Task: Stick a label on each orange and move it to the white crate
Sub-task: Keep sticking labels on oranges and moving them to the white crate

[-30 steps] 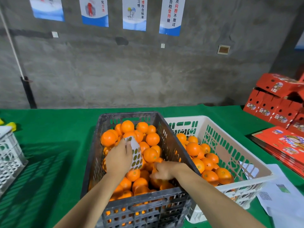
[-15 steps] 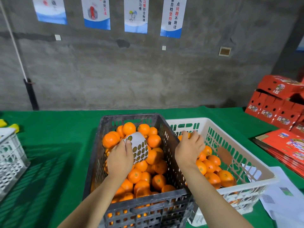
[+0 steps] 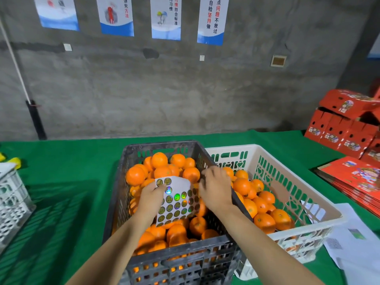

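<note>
A dark grey crate [image 3: 160, 148] full of oranges [image 3: 134, 175] stands before me on the green table. Touching its right side is the white crate [image 3: 308, 202], partly filled with oranges [image 3: 242, 185]. My left hand [image 3: 151, 199] holds a white sheet of round shiny labels [image 3: 176, 200] over the grey crate. My right hand [image 3: 216, 190] hovers over the grey crate's right wall, fingers bent toward the sheet's right edge. Whether it touches or pinches a label is hidden.
Another white crate [image 3: 12, 200] sits at the left edge, with yellow objects [image 3: 14, 161] behind it. Red cartons [image 3: 345, 128] are stacked at the far right, flat red boxes [image 3: 357, 177] lie in front of them, and white papers [image 3: 353, 241] lie beside the white crate.
My right hand went from inside the grey crate over to the white crate, then came back left to the label sheet. The left hand lowered the sheet slightly.
</note>
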Available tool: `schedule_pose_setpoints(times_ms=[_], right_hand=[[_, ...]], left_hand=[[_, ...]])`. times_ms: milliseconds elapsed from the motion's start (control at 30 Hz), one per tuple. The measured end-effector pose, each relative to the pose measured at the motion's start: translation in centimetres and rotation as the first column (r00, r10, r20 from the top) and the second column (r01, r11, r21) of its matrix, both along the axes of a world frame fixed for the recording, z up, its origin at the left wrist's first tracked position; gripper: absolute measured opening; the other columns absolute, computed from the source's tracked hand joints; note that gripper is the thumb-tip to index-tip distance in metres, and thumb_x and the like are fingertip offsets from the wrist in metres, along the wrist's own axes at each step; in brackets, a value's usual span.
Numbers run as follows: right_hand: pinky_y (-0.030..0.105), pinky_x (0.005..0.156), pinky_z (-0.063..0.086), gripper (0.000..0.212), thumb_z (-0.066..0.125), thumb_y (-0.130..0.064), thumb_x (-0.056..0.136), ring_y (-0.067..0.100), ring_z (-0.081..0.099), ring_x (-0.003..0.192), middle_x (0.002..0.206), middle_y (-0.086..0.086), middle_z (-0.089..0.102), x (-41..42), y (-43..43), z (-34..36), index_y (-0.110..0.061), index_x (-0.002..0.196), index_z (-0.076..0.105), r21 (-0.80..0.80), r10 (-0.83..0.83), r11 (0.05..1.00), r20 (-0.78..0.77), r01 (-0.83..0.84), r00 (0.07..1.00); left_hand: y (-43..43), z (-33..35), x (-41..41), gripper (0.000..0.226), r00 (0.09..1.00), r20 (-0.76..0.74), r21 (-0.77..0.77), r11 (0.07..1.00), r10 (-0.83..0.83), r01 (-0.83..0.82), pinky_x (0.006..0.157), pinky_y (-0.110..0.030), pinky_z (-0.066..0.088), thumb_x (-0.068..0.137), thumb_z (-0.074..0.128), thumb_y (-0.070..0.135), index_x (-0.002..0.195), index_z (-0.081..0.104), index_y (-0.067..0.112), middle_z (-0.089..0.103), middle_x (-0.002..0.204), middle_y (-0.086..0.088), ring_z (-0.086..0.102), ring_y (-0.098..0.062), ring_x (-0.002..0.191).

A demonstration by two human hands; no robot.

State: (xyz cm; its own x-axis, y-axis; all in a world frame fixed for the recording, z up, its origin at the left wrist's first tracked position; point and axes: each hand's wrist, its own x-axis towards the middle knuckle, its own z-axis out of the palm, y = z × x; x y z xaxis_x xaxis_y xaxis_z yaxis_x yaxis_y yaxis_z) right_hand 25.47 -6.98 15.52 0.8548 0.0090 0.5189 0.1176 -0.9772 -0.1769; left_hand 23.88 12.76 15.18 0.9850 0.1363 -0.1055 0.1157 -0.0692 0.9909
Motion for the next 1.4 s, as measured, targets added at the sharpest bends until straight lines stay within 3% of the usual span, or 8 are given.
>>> schedule_pose_setpoints(times_ms=[100,200,467,700,967,1067,1233,1400], right_hand=[[0.040,0.088,0.044,0.028,0.050,-0.034,0.097,0.025,0.054,0.103,0.109,0.003,0.062,-0.3,1.9,-0.2,-0.014,0.109,0.066,0.099,0.337,0.938,-0.038,-0.332,0.941],[0.031,0.085,0.045,0.035,0.055,-0.045,0.095,0.017,0.055,0.104,0.112,-0.002,0.062,-0.5,3.1,-0.6,-0.018,0.116,0.064,0.181,0.473,0.875,-0.122,-0.449,0.873],[0.031,0.075,0.050,0.019,0.060,-0.035,0.096,0.014,0.062,0.091,0.100,-0.004,0.067,-0.2,2.2,-0.8,-0.020,0.100,0.071,0.259,0.415,0.881,-0.025,-0.395,0.909],[0.025,0.086,0.049,0.030,0.061,-0.040,0.095,0.007,0.057,0.103,0.110,-0.008,0.065,-0.3,2.5,-0.9,-0.018,0.113,0.071,0.311,0.440,0.854,-0.005,-0.417,0.898],[0.024,0.075,0.052,0.017,0.066,-0.034,0.093,0.006,0.064,0.090,0.099,-0.010,0.072,-0.2,2.4,-1.1,-0.023,0.099,0.076,0.404,0.429,0.817,0.052,-0.412,0.902],[0.013,0.071,0.046,0.018,0.066,-0.036,0.093,0.008,0.065,0.086,0.098,-0.009,0.073,-0.1,2.4,-1.3,-0.024,0.100,0.077,0.353,0.403,0.847,0.060,-0.397,0.913],[0.010,0.070,0.040,0.020,0.063,-0.038,0.094,0.007,0.066,0.083,0.097,-0.009,0.074,-0.2,2.4,-1.3,-0.027,0.103,0.077,0.278,0.408,0.869,0.065,-0.410,0.910],[0.031,0.063,0.055,0.016,0.066,-0.033,0.093,0.012,0.067,0.076,0.090,-0.006,0.075,-0.2,2.5,-1.4,-0.023,0.099,0.077,0.190,0.432,0.872,0.133,-0.451,0.892]], left_hand=[[0.0,-0.2,0.1,0.023,0.998,-0.015,0.023,0.998,-0.058,0.058,0.072,-0.030,0.049,0.102,0.052,0.026,0.095,0.066,0.010,0.067,0.084,-0.004,0.064,-0.019,0.077],[-0.4,-0.2,-0.3,0.019,0.993,-0.012,0.051,0.991,-0.121,0.121,0.062,-0.018,0.047,0.102,0.052,0.024,0.092,0.068,0.026,0.071,0.083,0.013,0.065,-0.002,0.076],[-0.5,0.4,-0.6,0.022,0.988,-0.051,0.001,0.989,-0.146,0.146,0.054,-0.018,0.052,0.103,0.050,0.022,0.102,0.071,0.026,0.077,0.083,0.009,0.073,-0.008,0.072],[-0.7,0.5,-0.8,0.023,0.988,0.019,0.061,0.987,-0.152,0.150,0.062,-0.016,0.050,0.105,0.046,0.025,0.106,0.069,0.027,0.076,0.094,0.008,0.071,-0.004,0.082],[-1.0,0.3,-0.8,0.023,0.981,0.087,0.131,0.978,-0.172,0.160,0.066,-0.013,0.052,0.104,0.048,0.021,0.098,0.068,0.028,0.075,0.090,0.010,0.071,-0.001,0.085],[-0.9,0.0,-0.8,0.022,0.971,0.070,0.143,0.966,-0.229,0.217,0.079,-0.027,0.057,0.104,0.047,0.020,0.104,0.069,0.020,0.077,0.095,0.002,0.073,-0.010,0.091],[-1.0,-0.2,-1.0,0.026,0.959,0.047,0.160,0.950,-0.279,0.268,0.077,-0.031,0.059,0.105,0.045,0.020,0.103,0.071,0.017,0.078,0.095,0.001,0.073,-0.017,0.092],[-1.0,-0.3,-0.8,0.034,0.963,0.030,0.138,0.955,-0.269,0.263,0.092,-0.053,0.052,0.105,0.046,0.025,0.103,0.068,-0.001,0.074,0.096,-0.019,0.070,-0.036,0.095]])
